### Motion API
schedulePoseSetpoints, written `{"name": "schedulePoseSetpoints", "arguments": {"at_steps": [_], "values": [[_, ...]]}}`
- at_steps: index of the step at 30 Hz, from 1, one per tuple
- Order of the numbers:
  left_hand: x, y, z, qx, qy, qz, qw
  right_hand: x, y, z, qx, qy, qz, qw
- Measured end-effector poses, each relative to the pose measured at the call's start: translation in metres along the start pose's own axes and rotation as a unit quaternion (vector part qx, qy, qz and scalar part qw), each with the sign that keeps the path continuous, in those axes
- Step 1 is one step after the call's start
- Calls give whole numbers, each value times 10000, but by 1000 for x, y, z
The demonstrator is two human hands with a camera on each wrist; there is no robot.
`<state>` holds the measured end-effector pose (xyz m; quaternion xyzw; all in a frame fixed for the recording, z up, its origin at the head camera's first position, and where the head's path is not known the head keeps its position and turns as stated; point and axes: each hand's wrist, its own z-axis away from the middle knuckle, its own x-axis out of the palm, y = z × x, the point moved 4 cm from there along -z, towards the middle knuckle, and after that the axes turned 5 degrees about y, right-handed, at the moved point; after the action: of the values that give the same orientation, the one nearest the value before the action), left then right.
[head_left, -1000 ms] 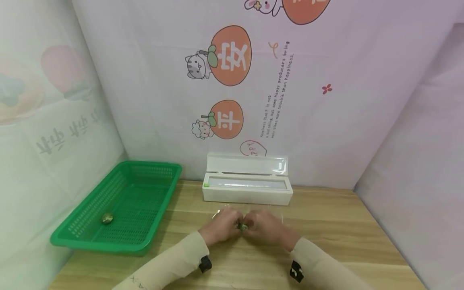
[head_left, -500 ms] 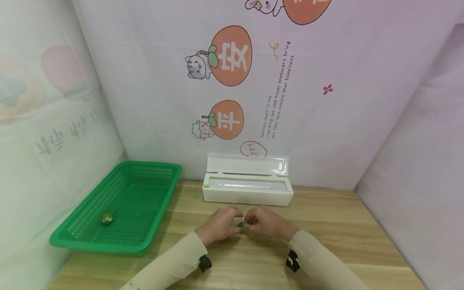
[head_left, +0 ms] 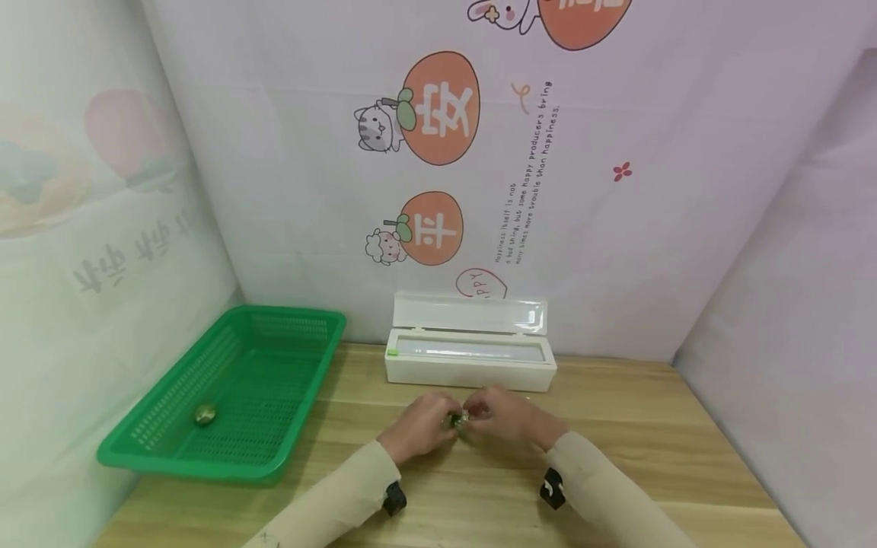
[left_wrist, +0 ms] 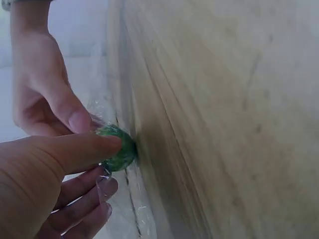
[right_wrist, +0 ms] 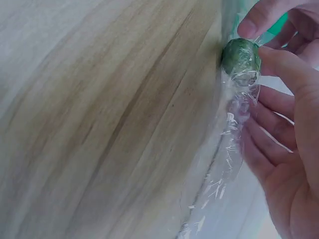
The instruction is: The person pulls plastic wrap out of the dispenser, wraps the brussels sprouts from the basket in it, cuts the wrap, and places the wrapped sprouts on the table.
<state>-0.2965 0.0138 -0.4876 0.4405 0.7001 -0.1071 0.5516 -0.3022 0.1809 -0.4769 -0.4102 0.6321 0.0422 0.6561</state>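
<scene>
Both hands meet low over the table in front of a white box. Between them is a small, round green vegetable piece [right_wrist: 241, 59] wrapped in clear cling film [right_wrist: 229, 134]; its exact kind is hard to tell. My left hand [head_left: 426, 423] pinches it, the thumb lying across the green surface in the left wrist view. On the other side, my right hand [head_left: 505, 418] has its thumb against the piece and its fingers in the gathered film. A loose tail of film hangs below the fingers in the right wrist view. In the head view the piece is mostly hidden by fingers.
Behind the hands stands a white cling film dispenser [head_left: 471, 373] with its clear lid raised. At left, a green plastic basket [head_left: 274, 470] holds one small shiny wrapped ball [head_left: 205, 414]. Printed white cloth [head_left: 308, 190] walls the wooden table [head_left: 617, 441] on three sides.
The fingers of both hands have shifted around the wrapped piece, and it has turned a little between them. Film seen spread beside the hands a second ago shows less now. Basket and dispenser stay put.
</scene>
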Motion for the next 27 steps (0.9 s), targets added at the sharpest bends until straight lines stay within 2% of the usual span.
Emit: {"name": "schedulePoseSetpoints", "arguments": {"at_steps": [3, 5, 10, 13, 16, 19, 22, 24, 27], "values": [[3, -8, -4, -124, -51, 250, 9996, -5, -3, 3, 46, 249, 295, 9992], [3, -13, -6, -223, -150, 464, 9986, -7, -6, 4, -69, 411, 444, 9981], [2, -21, -11, -407, -455, 982, 9933, -7, -12, 6, -789, 830, 803, 9902], [1, -24, -12, -558, -619, 1273, 9884, -3, -14, 6, -1083, 899, 993, 9851], [-1, -26, -12, -656, -705, 1452, 9847, 3, -13, 4, -1092, 863, 1120, 9839], [-3, -27, -11, -704, -694, 1369, 9856, 8, -12, 4, -958, 834, 1155, 9852], [-5, -26, -9, -675, -534, 1015, 9911, 10, -9, 2, -879, 852, 1151, 9858], [-7, -24, -8, -519, -367, 672, 9957, 11, -7, 1, -858, 871, 1098, 9864], [-9, -17, -8, -114, -139, 125, 9998, 12, -3, -2, -853, 907, 1010, 9871]]}}
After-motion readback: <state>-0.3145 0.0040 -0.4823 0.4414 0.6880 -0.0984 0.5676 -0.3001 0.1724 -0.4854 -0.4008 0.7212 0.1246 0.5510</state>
